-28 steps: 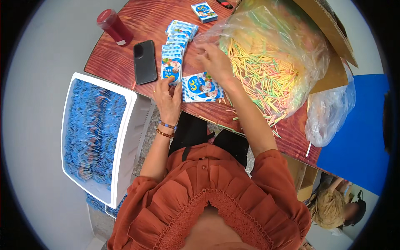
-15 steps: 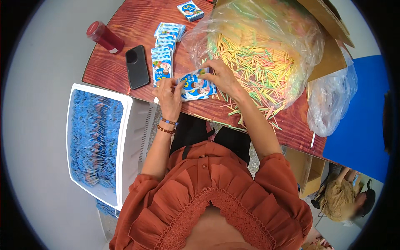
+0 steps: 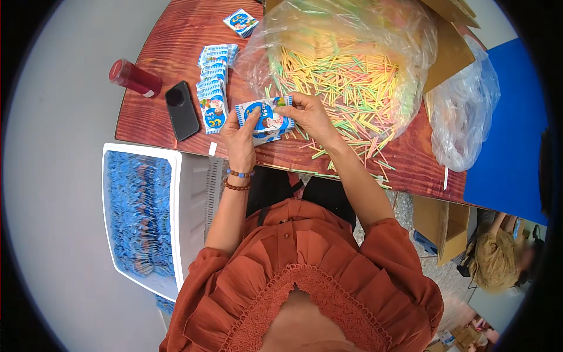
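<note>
A small blue-and-white packet (image 3: pixel 271 119) is held flat between my two hands, just above the table's near edge. My left hand (image 3: pixel 239 141) pinches its left side, thumb on top. At its upper right corner, the thumb and fingers of my right hand (image 3: pixel 311 118) close on it. Partly hidden beneath lies at least one more similar packet (image 3: pixel 270 139). Left of my hands, an overlapping row of matching packets (image 3: pixel 212 94) runs away from me. Thin pastel sticks (image 3: pixel 346 79), yellow, green and pink, spill from a clear plastic bag (image 3: pixel 340 20) beyond my right hand.
A black phone (image 3: pixel 182 111) and a red-filled jar (image 3: pixel 136 78) lie on the wooden table (image 3: pixel 158 50). A small blue-and-white pack (image 3: pixel 241 23) sits farther back. At left stands a white crate (image 3: pixel 190 199) full of blue packets. A cardboard box (image 3: pixel 448 64) and crumpled bag (image 3: pixel 466 111) are right.
Both hands have lifted a packet off the others and now hold it spread flat. My right hand's grip has shifted to its upper right corner. The whole view has shifted slightly.
</note>
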A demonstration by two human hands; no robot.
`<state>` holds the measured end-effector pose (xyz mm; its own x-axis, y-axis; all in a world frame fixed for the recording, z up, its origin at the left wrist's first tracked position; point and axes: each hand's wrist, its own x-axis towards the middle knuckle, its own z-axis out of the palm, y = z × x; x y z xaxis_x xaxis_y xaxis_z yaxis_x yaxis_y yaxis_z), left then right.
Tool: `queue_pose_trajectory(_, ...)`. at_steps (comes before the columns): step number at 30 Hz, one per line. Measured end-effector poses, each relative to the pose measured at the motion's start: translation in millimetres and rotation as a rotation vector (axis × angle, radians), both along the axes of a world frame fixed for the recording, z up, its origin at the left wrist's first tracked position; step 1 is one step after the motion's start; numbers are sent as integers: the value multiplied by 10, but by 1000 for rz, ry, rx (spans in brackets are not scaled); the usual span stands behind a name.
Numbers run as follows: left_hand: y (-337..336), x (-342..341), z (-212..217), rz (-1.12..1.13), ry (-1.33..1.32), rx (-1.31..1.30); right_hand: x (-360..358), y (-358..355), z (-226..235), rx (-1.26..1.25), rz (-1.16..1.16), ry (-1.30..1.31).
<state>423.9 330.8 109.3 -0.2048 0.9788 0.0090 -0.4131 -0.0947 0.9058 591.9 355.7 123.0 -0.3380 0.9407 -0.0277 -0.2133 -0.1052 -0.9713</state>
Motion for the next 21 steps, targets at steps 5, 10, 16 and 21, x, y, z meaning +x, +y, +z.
queue_pose_trajectory(5,-30,57,34,-23,-74,-96,12,-17,-100,-4,-66,26)
queue_pose_trajectory(10,-43,105,-6,5,-136,-114,61,-42,-21,7,-111,-97)
queue_pose_trajectory(16,-33,188,68,-26,-215,-150,153,24,-106,97,-129,-276)
queue_pose_trajectory(21,21,179,-2,3,-265,-189,309,28,-89,181,-206,50)
